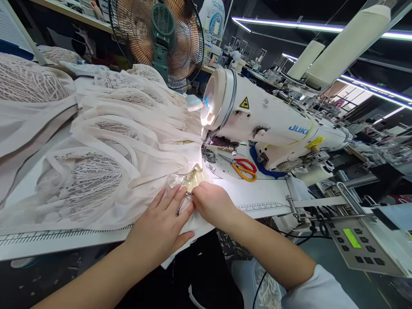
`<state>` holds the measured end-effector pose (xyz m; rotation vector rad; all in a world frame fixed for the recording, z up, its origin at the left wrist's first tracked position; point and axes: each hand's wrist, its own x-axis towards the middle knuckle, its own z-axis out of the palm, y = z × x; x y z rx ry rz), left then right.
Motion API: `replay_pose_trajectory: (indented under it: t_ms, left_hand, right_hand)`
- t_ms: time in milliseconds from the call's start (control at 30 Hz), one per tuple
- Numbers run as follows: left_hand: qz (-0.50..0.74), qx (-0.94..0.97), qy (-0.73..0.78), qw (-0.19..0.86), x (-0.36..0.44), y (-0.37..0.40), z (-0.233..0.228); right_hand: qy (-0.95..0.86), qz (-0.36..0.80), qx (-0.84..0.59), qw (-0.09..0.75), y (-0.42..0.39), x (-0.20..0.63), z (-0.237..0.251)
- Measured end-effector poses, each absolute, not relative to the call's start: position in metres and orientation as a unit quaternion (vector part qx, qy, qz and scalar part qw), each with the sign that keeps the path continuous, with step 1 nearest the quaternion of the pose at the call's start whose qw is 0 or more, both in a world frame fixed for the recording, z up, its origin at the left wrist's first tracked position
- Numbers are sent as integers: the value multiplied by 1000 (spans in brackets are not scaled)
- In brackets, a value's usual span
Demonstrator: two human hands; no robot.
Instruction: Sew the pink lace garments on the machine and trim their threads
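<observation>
My left hand (157, 225) lies flat with fingers spread on the white fabric (151, 165) at the table's front edge. Closed in a pinch beside it, my right hand (214, 204) grips a thin dark and silvery metal tool (189, 193), its exact kind hard to tell. The tool rests at the cloth between both hands. Just beyond the fingers, a shiny, see-through yellowish piece (193, 178) lies on the fabric under the machine's light. The sewing machine's needle area (209, 154) is a little farther off.
A white JUKI sewing machine (264, 111) stands ahead to the right. Red-and-orange-handled scissors (244, 168) lie on its bed. Lacy garments (93, 171) cover the table's left. Behind stands a fan (162, 38); at right are a control panel (360, 244) and thread cones (350, 47).
</observation>
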<state>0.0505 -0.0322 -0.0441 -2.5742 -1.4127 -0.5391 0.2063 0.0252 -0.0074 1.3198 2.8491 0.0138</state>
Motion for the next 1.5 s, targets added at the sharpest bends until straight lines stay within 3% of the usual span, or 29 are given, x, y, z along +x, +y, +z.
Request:
replay_pose_trajectory:
  t_ms: [200, 433, 667, 1000, 1233, 1500]
  left_hand:
    - [-190, -859, -467, 88, 51, -32, -42]
    - [-196, -853, -477, 80, 54, -32, -39]
    - [-195, -869, -437, 123, 49, -28, -40]
    - [-185, -863, -455, 118, 52, -32, -40]
    - [-195, -857, -468, 95, 52, -32, -40]
    - [-208, -850, -477, 84, 56, -30, -43]
  right_hand:
    - [918, -4, 396, -1, 25, 211, -7]
    - [903, 14, 423, 73, 14, 234, 13]
    - [898, -3, 440, -10, 18, 225, 8]
    - [917, -7, 399, -13, 26, 210, -12]
    - [916, 3, 395, 73, 17, 237, 8]
    - [919, -1, 395, 23, 21, 233, -2]
